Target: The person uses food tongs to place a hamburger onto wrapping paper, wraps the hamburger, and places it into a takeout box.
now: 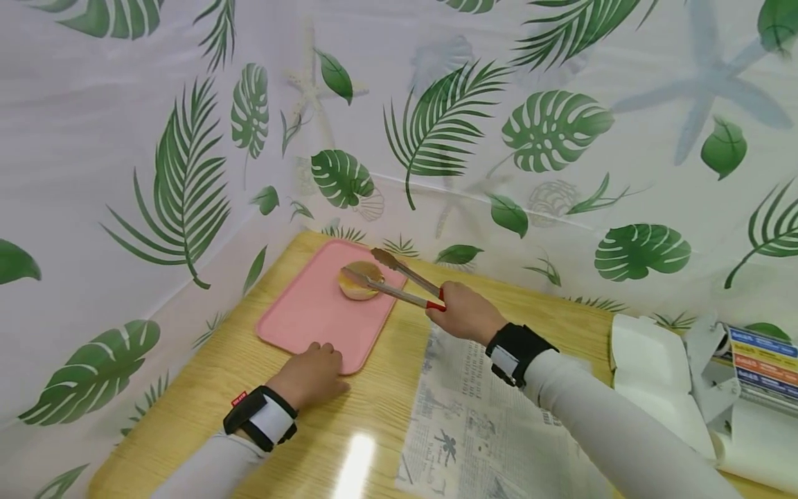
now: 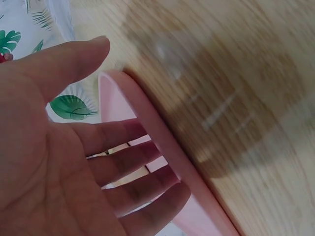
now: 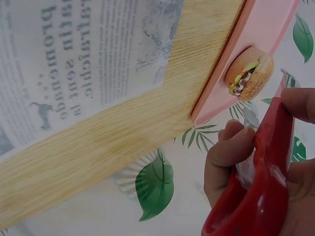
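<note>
A pink tray (image 1: pixel 312 312) lies on the wooden table with a burger (image 1: pixel 358 292) on its far part. My right hand (image 1: pixel 469 312) grips red-handled metal tongs (image 1: pixel 405 296), whose arms stand spread. In the head view one tip overlaps the burger and the other is just beyond it; whether they touch it I cannot tell. The right wrist view shows the red handle (image 3: pixel 269 182) in my fingers and the burger's layered side (image 3: pixel 251 73). At the tray's near edge is my left hand (image 1: pixel 309 378), its loosely extended fingers (image 2: pixel 130 167) resting at the rim.
Printed newspaper-style paper (image 1: pixel 492 416) lies right of the tray. Farther right are an opened white takeaway box (image 1: pixel 651 367) and a holder with stacked colourful boxes (image 1: pixel 763 360). Leaf-patterned sheeting (image 1: pixel 436 125) rises behind and left of the table.
</note>
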Demonstrator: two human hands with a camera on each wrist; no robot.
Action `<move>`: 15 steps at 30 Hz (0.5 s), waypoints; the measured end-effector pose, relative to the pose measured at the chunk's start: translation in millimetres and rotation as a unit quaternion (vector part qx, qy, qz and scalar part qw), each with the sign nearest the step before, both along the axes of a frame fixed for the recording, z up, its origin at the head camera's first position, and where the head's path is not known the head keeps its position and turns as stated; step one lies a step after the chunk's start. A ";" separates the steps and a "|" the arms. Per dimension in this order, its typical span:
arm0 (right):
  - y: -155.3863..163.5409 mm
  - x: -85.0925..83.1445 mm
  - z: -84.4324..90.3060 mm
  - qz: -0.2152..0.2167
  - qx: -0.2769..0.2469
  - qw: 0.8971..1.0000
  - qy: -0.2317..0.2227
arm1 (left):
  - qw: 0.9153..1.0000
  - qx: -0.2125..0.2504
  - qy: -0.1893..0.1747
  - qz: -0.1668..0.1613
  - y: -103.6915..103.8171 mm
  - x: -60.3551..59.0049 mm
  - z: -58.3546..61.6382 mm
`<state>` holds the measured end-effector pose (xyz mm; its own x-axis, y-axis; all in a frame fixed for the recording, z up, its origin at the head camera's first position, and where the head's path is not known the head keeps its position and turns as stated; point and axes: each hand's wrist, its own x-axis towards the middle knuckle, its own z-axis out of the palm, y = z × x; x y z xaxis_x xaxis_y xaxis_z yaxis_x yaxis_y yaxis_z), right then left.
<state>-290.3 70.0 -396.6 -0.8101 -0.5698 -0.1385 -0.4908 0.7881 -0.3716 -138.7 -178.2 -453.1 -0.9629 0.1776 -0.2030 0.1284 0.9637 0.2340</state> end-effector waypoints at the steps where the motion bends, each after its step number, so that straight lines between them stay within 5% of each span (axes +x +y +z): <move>1: -2.0 -1.4 -1.8 -0.001 0.005 1.000 0.001 | 1.000 -0.006 0.002 -0.006 0.4 0.4 -0.7; 15: -22.2 -5.6 -7.3 0.001 0.047 0.999 -0.010 | 0.996 -0.056 0.056 -0.049 -3.1 1.8 -0.3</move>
<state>-295.9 47.7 -403.9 -0.8052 -0.5555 -0.2077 -0.4856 0.8186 -0.3067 -136.9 -181.3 -453.4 -0.9600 0.2533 -0.1192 0.2414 0.9647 0.1057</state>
